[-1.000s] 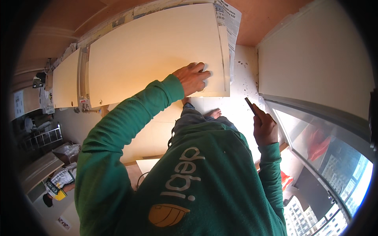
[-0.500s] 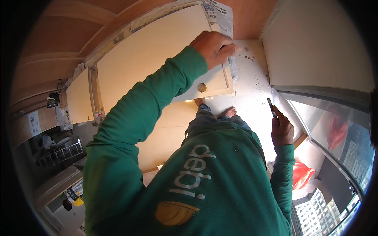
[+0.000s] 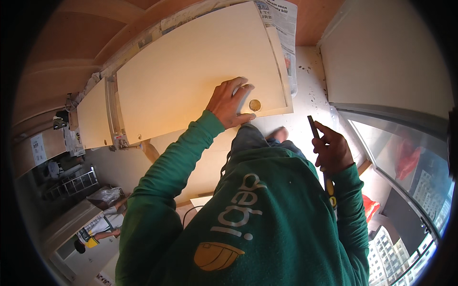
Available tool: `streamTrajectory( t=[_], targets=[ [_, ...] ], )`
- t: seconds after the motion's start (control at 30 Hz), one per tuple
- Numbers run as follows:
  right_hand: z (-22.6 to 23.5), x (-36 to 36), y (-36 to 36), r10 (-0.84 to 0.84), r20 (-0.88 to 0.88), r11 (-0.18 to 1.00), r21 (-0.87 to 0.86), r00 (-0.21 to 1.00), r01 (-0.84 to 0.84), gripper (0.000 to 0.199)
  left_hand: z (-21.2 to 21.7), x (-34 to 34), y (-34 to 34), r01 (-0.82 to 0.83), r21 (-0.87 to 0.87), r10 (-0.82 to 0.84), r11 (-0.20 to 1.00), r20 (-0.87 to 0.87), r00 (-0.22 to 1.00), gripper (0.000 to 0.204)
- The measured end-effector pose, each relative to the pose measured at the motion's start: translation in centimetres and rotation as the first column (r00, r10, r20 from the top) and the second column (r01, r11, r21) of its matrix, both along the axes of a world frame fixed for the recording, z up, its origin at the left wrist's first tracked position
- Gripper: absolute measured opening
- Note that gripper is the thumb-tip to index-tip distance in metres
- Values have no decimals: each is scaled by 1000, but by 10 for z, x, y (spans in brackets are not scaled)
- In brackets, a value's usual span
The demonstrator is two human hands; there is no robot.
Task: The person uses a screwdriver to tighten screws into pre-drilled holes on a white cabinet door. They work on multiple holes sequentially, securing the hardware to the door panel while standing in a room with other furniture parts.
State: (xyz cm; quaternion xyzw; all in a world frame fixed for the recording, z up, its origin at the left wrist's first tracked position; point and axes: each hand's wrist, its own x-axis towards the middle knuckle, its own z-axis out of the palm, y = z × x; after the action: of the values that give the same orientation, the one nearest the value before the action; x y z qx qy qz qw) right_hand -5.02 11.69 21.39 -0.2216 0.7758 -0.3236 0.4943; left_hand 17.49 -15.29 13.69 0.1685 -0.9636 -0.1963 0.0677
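My left hand (image 3: 230, 102) rests on the pale flat door panel (image 3: 191, 66), fingers apart, with nothing in it. Its fingertips lie just left of the round recess (image 3: 255, 105) near the panel's front right corner; the thumb reaches the front edge. On the right, my right hand (image 3: 333, 151) is closed around a slim dark flat tool (image 3: 312, 126), raised off the panel. One end of the tool points up and forward past my fingers. Below the fist shows a yellow-and-black part (image 3: 330, 187), seemingly its handle; the exact kind is unclear.
Newspaper (image 3: 285, 28) lies under the panel's far right side. A smaller pale panel (image 3: 94, 117) stands to the left. At lower left is another person (image 3: 98, 231). A glazed window frame (image 3: 405, 157) and red plastic bag (image 3: 370, 208) are on the right. My feet are below the panel's front edge.
My left hand has come from the panel's right edge back and left onto its face, near the recess. The right hand with the tool has risen slightly. More of the other person shows.
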Motion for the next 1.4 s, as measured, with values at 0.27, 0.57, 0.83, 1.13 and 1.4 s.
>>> streamTrajectory(
  t=[0.27,0.57,0.83,1.13,1.4],
  targets=[
    [16,38,-76,266,52,959,91,963,-270,42,-27,-3,12,-140,44,146,989,-163,976,83],
    [11,89,-124,333,-263,943,123,906,-310,45,-28,-1,4,-127,125,147,984,-165,975,84],
    [12,102,-156,382,-275,914,252,882,-317,46,-32,-6,-8,-115,98,129,988,-153,980,79],
    [2,102,-164,603,-223,763,443,766,-471,48,-35,-6,-7,-111,137,131,984,-147,980,80],
    [12,95,-163,487,-251,858,318,836,-404,44,-34,-7,-9,-105,149,126,983,-143,982,80]
  ],
)
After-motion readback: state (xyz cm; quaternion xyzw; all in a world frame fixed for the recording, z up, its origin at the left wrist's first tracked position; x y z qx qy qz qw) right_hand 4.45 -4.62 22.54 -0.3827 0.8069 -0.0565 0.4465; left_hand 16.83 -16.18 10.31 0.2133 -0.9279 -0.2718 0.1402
